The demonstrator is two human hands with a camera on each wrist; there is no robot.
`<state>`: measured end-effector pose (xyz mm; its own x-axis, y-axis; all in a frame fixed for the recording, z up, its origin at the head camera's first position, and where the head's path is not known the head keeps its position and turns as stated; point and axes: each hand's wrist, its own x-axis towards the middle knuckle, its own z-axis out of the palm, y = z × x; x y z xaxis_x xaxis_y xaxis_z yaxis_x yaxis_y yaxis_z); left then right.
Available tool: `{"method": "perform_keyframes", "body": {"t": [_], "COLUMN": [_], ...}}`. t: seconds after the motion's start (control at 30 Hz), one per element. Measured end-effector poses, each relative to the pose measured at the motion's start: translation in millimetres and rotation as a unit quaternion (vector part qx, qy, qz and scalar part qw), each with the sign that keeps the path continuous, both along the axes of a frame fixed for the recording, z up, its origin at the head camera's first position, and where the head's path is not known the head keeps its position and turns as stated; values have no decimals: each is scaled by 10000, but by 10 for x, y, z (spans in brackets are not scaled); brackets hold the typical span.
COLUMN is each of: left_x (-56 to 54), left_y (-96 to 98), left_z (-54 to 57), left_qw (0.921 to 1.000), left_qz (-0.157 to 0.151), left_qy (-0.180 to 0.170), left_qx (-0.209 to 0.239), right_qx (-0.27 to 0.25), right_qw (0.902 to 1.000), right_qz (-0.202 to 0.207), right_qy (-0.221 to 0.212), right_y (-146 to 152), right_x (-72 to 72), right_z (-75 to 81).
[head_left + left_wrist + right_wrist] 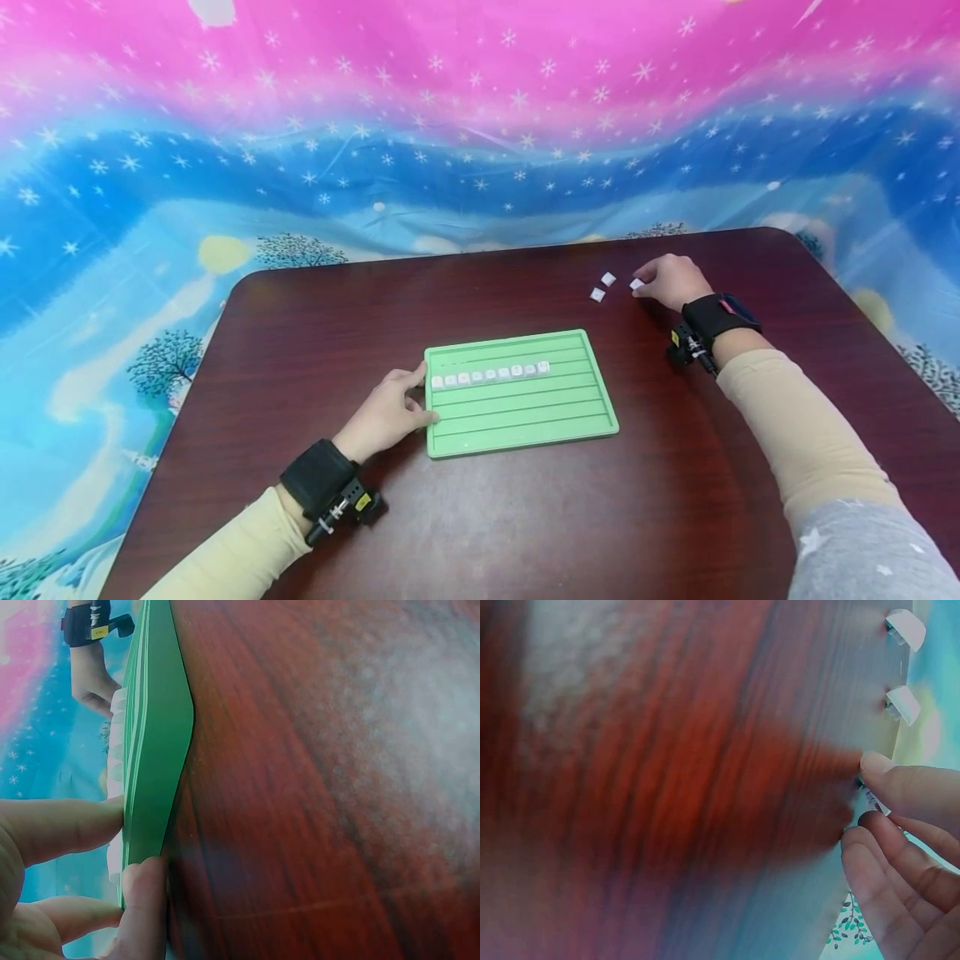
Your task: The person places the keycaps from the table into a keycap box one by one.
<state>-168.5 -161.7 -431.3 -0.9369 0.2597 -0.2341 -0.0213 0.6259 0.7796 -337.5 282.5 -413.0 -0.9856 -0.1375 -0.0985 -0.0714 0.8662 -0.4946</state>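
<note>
A green ridged tray (pixel 525 412) lies on the table, a row of several small white keycaps (pixel 491 375) standing along one of its upper ridges. My left hand (pixel 384 415) grips the tray's left edge. In the left wrist view its fingers (pixel 71 825) touch the tray's green side wall (pixel 161 712). At the back right, my right hand (pixel 672 282) pinches a white keycap (pixel 637 284) between thumb and fingers, low at the tabletop. Fingers partly cover this keycap in the right wrist view. Two more loose keycaps, one nearer (pixel 597 294) and one farther (pixel 608 279), lie just left of that hand.
The dark reddish wooden table (pixel 525 517) has rounded back corners. Behind it hangs a pink and blue cloth (pixel 450 150) printed with snowflakes and trees. Each wrist wears a black band with a small camera, such as the left one (pixel 367 504).
</note>
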Motion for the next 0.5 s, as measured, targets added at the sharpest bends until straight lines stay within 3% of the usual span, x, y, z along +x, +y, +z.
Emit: {"method": "perform_keyframes", "body": {"t": [0.5], "left_x": [4], "left_y": [-4], "left_z": [-1], "left_qw": [10000], "left_qz": [4], "left_qy": [14], "left_qx": [32], "right_qx": [110], "right_qw": [9999], "right_qz": [120], "right_qy": [-19], "right_y": [57], "right_x": [47], "right_z": [60]}}
